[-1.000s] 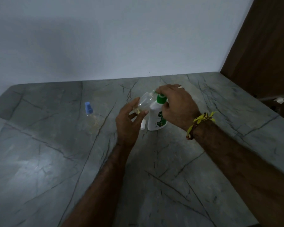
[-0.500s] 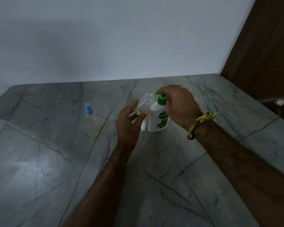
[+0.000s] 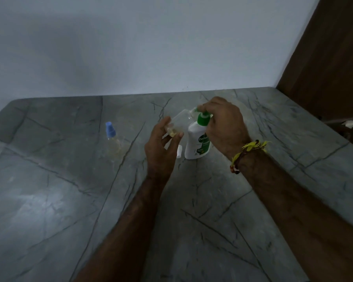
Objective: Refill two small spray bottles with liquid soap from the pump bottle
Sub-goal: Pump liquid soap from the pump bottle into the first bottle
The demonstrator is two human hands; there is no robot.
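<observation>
Right hand [image 3: 224, 127] fingers curled down over the green pump head of the pump bottle [image 3: 198, 142], fingertips on top of the pump, palm wrapping the neck side. Left hand [image 3: 161, 148] thumb and fingers pinched around the base of a clear small spray bottle [image 3: 180, 124], cap off, held tilted so its open neck points up-right, right at the pump nozzle under the right fingertips. A little yellowish liquid sits at the low end of that bottle, by the left fingers. Dim light, so whether the neck actually touches the nozzle is hard to tell.

Pump bottle is white with a green label, standing upright on the grey marble counter [image 3: 192, 220], just right of the left hand. A small white piece [image 3: 179, 151] lies on the counter touching or just beside the pump bottle's base, half hidden behind the left hand; probably the removed sprayer, not sure.

Right wrist has a yellow thread band [image 3: 251, 148].

Second spray bottle [image 3: 112, 137], clear with a blue cap on, stands upright well apart to the left, untouched. Plain wall [image 3: 130, 47] behind, brown wooden panel [image 3: 334, 58] at far right.
</observation>
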